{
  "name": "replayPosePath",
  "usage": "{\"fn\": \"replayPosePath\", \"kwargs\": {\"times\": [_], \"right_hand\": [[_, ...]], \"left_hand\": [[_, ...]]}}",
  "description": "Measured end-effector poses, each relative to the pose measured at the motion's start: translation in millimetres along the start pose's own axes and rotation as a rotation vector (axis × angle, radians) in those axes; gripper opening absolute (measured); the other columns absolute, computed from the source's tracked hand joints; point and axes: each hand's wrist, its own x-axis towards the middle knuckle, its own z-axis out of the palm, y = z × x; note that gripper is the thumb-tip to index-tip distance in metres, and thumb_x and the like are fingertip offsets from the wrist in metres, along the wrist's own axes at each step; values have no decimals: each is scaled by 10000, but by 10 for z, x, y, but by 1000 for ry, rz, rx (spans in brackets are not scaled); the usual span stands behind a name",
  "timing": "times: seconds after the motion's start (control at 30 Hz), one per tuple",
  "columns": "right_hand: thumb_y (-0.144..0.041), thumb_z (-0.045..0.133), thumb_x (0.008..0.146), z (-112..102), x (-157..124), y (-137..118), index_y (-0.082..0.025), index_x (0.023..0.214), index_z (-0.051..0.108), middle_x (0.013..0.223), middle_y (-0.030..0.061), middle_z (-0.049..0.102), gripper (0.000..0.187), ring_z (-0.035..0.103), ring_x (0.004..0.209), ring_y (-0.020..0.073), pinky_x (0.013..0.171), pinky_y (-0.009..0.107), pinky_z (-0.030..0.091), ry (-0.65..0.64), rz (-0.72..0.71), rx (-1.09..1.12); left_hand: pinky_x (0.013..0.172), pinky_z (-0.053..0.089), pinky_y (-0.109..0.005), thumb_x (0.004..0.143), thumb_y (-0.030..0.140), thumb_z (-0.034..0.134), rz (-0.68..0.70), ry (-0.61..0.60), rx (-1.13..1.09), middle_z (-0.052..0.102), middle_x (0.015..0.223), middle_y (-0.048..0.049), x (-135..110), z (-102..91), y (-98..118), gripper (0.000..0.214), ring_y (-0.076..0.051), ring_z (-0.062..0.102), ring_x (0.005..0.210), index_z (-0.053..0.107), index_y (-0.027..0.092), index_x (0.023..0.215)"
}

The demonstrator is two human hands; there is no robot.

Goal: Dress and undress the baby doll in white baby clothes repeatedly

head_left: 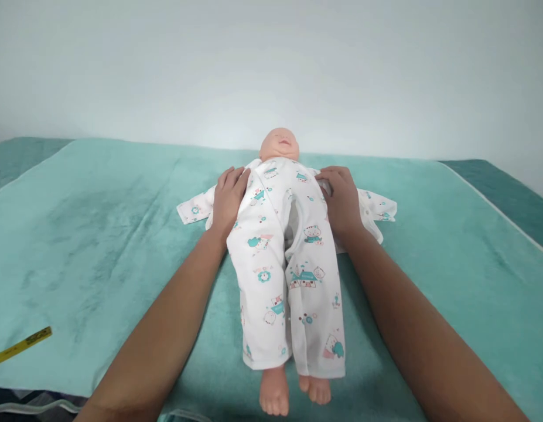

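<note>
A baby doll (280, 143) lies on its back, head away from me and bare feet (275, 391) toward me. It wears white baby trousers (313, 281) with a teal and pink animal print, split at the crotch and reaching high up its chest. Under them is a matching top (382, 205), its sleeves spread to both sides. My left hand (229, 196) is closed at the left edge of the trousers near the waist, thumb mostly hidden. Opposite it, my right hand (341, 199) pinches the right edge, thumb and fingers bent around the cloth.
A pale green plush sheet (122, 234) covers the table under the doll, with darker green cloth (508, 187) showing at its sides. A yellow strip, perhaps a measuring tape (20, 347), lies at the left front. Behind the table rises a plain white wall (271, 64).
</note>
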Motion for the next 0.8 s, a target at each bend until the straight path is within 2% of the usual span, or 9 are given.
{"fn": "replayPosePath", "kwargs": {"times": [0.1,0.2,0.27,0.33,0.43,0.57,0.67,0.8], "right_hand": [[-146,499,773,-71,-67,-57,-220,841,632,896,56,633,167,571,849,209,756,342,463,-51,65,-89],[-176,498,772,-156,-95,-95,-193,765,648,751,32,657,151,558,732,192,674,310,426,-257,198,-130],[-211,533,765,-203,-100,-109,-182,754,675,745,21,692,145,591,771,212,696,310,437,-400,291,-54],[-221,564,749,-234,-103,-117,-183,812,715,809,10,731,167,625,873,242,756,317,466,-481,360,117],[-221,601,733,-244,-113,-119,-192,966,738,911,2,757,272,650,942,248,819,337,508,-503,458,424],[-272,696,710,-223,-123,-125,-193,1002,742,925,36,764,306,675,911,250,838,384,541,-494,564,670],[-337,763,681,-219,-118,-172,-203,948,751,895,57,764,299,687,893,266,838,425,552,-488,619,714],[-355,762,672,-249,-105,-291,-204,893,751,916,62,765,268,693,889,274,823,441,564,-458,664,683]], "left_hand": [[1058,360,-458,901,234,499,-56,49,33,598,1264,-141,-152,-109,135,296,-305,442,1245,622,197,1168],[918,444,-409,866,224,515,-205,-81,-23,653,1090,-132,-261,-229,275,239,-279,560,1028,605,182,1084],[843,464,-368,840,230,512,-316,-157,-118,676,1005,-93,-289,-297,346,216,-248,593,921,595,188,1035],[809,465,-345,808,230,504,-379,-185,-230,691,948,-66,-286,-350,400,177,-231,600,879,602,187,950],[784,472,-326,740,231,524,-437,-197,-432,703,926,-56,-265,-398,463,188,-236,599,910,617,169,891],[754,490,-314,652,266,587,-595,-153,-752,704,907,-46,-285,-402,532,249,-230,609,892,624,161,874],[724,503,-314,619,303,631,-663,-137,-998,695,849,-28,-314,-405,571,264,-217,630,827,634,171,848],[664,532,-342,599,302,683,-735,-307,-1211,659,671,-18,-301,-462,596,196,-228,655,710,645,179,747]]}}
